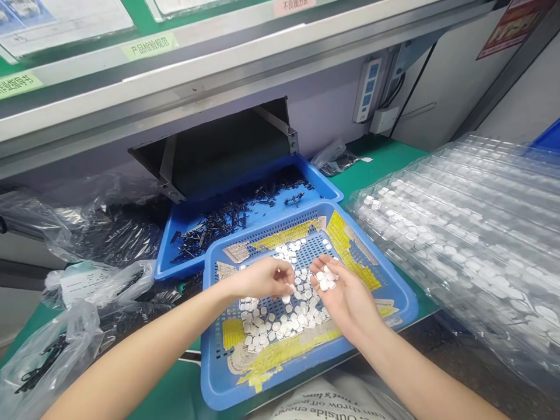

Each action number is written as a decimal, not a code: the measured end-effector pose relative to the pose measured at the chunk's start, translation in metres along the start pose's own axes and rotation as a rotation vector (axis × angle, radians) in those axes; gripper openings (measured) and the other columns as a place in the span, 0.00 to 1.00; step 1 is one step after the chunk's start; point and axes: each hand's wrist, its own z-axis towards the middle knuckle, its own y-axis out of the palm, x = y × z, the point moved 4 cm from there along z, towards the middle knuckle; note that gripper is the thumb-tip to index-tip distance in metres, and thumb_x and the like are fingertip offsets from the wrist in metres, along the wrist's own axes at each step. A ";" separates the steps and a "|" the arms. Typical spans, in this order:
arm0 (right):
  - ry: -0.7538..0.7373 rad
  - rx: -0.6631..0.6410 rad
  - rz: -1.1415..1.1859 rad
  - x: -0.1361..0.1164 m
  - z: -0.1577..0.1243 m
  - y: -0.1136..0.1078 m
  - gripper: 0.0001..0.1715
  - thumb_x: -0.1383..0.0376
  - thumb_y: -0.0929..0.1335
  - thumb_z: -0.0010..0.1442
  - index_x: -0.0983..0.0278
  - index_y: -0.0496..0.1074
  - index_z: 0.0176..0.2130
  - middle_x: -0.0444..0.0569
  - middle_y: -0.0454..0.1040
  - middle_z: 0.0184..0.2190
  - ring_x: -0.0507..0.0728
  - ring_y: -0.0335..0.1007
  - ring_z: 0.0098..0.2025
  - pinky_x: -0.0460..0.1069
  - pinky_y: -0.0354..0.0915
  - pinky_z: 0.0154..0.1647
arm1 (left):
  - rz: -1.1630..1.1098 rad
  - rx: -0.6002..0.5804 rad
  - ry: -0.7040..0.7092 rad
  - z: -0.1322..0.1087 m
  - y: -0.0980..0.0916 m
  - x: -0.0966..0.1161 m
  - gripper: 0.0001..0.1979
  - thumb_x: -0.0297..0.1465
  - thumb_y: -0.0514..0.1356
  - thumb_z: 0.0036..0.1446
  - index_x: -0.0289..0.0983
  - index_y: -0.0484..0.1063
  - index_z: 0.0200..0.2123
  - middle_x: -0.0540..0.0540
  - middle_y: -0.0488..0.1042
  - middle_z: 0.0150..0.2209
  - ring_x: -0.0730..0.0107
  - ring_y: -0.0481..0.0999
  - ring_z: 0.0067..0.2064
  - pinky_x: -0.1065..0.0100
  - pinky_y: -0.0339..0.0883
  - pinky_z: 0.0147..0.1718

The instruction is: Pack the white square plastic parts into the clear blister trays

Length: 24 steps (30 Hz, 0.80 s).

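Note:
A blue perforated basket [210, 361], patched inside with yellow and brown tape, holds many small white square caps [284, 326]. Above the loose caps, my left hand [271, 279] has its fingertips pinched on a white cap. Cupped palm up over the basket's right half, my right hand [347, 297] carries a small heap of white caps [326, 277], its fingers curled around them. The two hands are a short way apart.
Behind the basket sits a blue tray [175, 265] of small black parts under a dark chute [231, 146]. Bagged black parts [100, 233] lie left. Stacked clear plastic trays [459, 233] with white caps stand right. A power strip [367, 90] hangs on the wall.

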 end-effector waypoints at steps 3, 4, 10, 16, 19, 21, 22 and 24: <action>0.093 -0.170 -0.007 0.003 0.000 0.008 0.08 0.66 0.63 0.49 0.67 0.68 0.31 0.47 0.70 0.30 0.50 0.66 0.31 0.45 0.65 0.30 | 0.048 0.132 0.160 0.003 -0.011 0.026 0.05 0.29 0.54 0.48 0.36 0.67 0.31 0.51 0.69 0.28 0.75 0.67 0.28 0.74 0.59 0.25; 0.099 -0.195 0.003 0.002 0.000 0.009 0.08 0.66 0.63 0.50 0.67 0.68 0.31 0.47 0.70 0.30 0.50 0.66 0.31 0.45 0.65 0.30 | 0.085 0.187 0.209 0.005 -0.014 0.035 0.05 0.29 0.54 0.48 0.37 0.67 0.31 0.50 0.70 0.30 0.74 0.68 0.30 0.74 0.60 0.27; 0.106 0.046 0.078 -0.007 -0.003 0.003 0.06 0.71 0.63 0.48 0.69 0.67 0.31 0.48 0.69 0.26 0.50 0.67 0.30 0.42 0.66 0.26 | 0.336 0.377 0.076 0.021 -0.020 0.020 0.08 0.30 0.49 0.53 0.36 0.65 0.34 0.49 0.68 0.28 0.74 0.68 0.28 0.72 0.62 0.28; 0.120 0.036 0.140 -0.009 -0.005 0.005 0.03 0.71 0.63 0.49 0.68 0.65 0.28 0.45 0.66 0.21 0.45 0.60 0.18 0.36 0.53 0.09 | 0.628 0.266 -0.100 0.036 0.019 -0.037 0.11 0.32 0.60 0.43 0.35 0.66 0.31 0.44 0.65 0.30 0.62 0.68 0.31 0.68 0.60 0.27; 0.113 0.037 0.126 -0.008 -0.006 0.006 0.02 0.70 0.63 0.49 0.67 0.65 0.27 0.43 0.65 0.20 0.44 0.59 0.17 0.36 0.52 0.08 | 0.663 0.250 -0.126 0.036 0.025 -0.039 0.07 0.30 0.57 0.46 0.36 0.65 0.31 0.43 0.64 0.32 0.62 0.69 0.31 0.68 0.60 0.27; 0.101 0.050 0.110 -0.009 -0.007 0.006 0.01 0.70 0.64 0.48 0.67 0.65 0.27 0.43 0.65 0.20 0.44 0.59 0.17 0.36 0.53 0.09 | 0.673 0.245 -0.135 0.034 0.022 -0.036 0.04 0.27 0.54 0.48 0.36 0.65 0.30 0.44 0.64 0.31 0.62 0.69 0.31 0.69 0.60 0.27; 0.096 0.055 0.101 -0.009 -0.008 0.006 0.02 0.70 0.64 0.47 0.67 0.65 0.27 0.43 0.65 0.20 0.44 0.59 0.17 0.36 0.53 0.09 | 0.677 0.246 -0.140 0.033 0.020 -0.036 0.04 0.26 0.53 0.48 0.36 0.64 0.30 0.44 0.64 0.30 0.63 0.69 0.31 0.69 0.60 0.27; 0.093 0.051 0.084 -0.008 -0.008 0.006 0.02 0.70 0.65 0.46 0.66 0.64 0.27 0.42 0.64 0.19 0.44 0.59 0.17 0.37 0.53 0.09 | 0.680 0.254 -0.150 0.032 0.017 -0.038 0.06 0.23 0.50 0.48 0.35 0.64 0.30 0.44 0.64 0.29 0.63 0.68 0.30 0.69 0.59 0.27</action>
